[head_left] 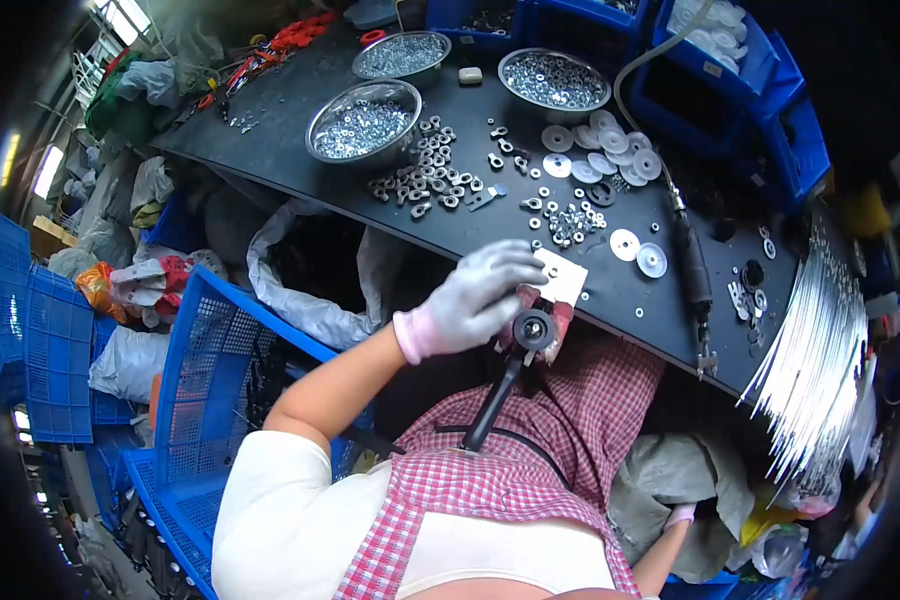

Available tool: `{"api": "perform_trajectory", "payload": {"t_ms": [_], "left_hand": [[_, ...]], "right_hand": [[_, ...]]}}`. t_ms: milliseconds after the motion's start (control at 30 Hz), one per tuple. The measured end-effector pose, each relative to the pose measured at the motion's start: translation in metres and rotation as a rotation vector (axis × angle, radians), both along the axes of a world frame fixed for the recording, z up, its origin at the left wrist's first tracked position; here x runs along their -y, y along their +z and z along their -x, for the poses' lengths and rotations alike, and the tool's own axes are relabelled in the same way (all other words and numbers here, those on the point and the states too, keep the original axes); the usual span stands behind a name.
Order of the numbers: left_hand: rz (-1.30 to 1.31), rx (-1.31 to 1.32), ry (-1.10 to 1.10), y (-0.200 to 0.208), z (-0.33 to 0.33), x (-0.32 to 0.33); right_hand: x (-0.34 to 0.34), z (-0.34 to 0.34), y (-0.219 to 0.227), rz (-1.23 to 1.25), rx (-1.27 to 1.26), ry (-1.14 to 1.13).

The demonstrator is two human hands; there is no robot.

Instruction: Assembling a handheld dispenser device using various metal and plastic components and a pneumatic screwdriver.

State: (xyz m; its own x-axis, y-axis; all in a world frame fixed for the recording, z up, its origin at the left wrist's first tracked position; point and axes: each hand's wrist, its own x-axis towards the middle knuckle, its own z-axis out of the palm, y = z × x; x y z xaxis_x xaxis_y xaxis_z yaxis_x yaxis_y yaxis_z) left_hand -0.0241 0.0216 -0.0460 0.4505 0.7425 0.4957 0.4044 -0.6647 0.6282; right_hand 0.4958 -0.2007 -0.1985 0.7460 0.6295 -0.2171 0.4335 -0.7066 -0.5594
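My left hand, in a grey-coated glove with a pink cuff, hovers at the table's near edge. Its fingers stretch out over a white plate, and its thumb is close to a black round head with a metal centre. This head sits at a red fixture, and a long black handle runs from it toward my apron. Down at the lower right, my right hand reaches to a grey-green sack; only its pink cuff shows, and the fingers are hidden.
Metal bowls of small hardware stand on the dark table. Loose metal fittings, white discs and a hanging power driver lie beyond my left hand. A bundle of thin rods is at right; blue crates are at left.
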Motion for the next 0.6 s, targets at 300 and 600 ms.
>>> {"api": "perform_trajectory", "payload": {"t_ms": [300, 600], "left_hand": [[-0.123, -0.084, 0.229, 0.059, 0.013, -0.084], [-0.117, -0.353, 0.006, 0.068, 0.051, -0.112]], "right_hand": [[0.003, 0.038, 0.103, 0.143, 0.562, 0.010], [-0.096, 0.195, 0.157, -0.332, -1.263, 0.966]]}}
